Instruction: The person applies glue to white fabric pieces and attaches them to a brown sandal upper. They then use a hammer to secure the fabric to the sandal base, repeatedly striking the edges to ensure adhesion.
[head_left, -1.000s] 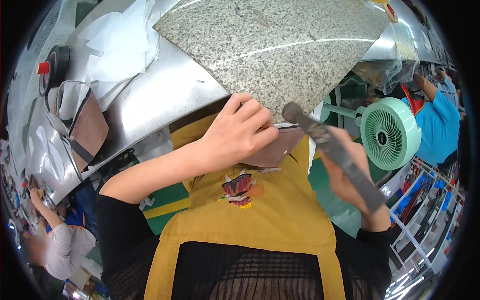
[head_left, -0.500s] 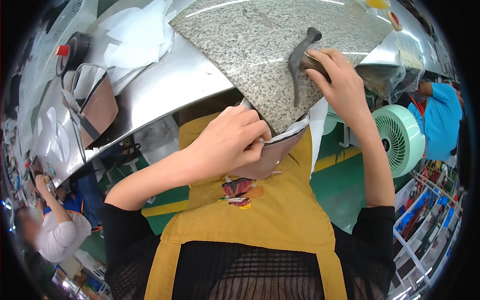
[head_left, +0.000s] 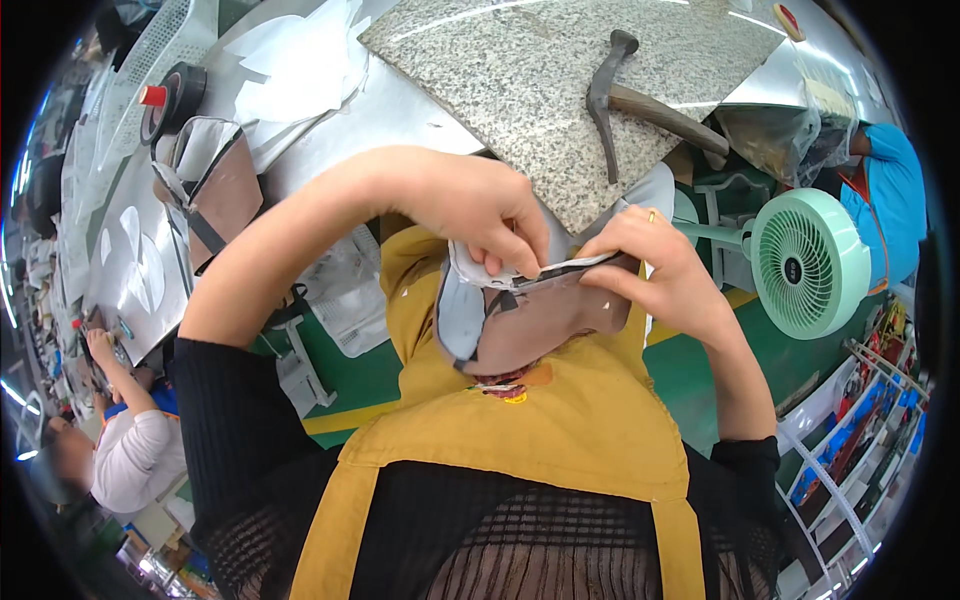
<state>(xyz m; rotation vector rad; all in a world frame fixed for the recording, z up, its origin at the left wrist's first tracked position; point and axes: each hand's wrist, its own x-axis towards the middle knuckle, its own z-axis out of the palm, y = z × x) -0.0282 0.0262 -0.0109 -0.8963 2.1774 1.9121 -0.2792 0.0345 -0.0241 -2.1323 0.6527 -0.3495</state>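
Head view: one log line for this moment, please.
left hand: pinching leather piece edge | right hand: gripping same piece | hammer: lying on granite slab, unheld | green fan: at right

We held the leather piece [head_left: 520,310] between our hands, just in front of the stone slab [head_left: 560,90], the left hand [head_left: 470,205] on its left end and the right hand [head_left: 650,265] on its right. A hammer [head_left: 640,100] lay on the slab, behind our right hand. The slab rested on the surface [head_left: 390,110]. Left of it on the surface lay paper sheets [head_left: 300,60], and further left a tape roll [head_left: 170,95] with a bag [head_left: 215,180] before it. A fan [head_left: 810,262] stood to our right, with another person [head_left: 885,200] behind it. A seated person [head_left: 125,440] was at our far left.
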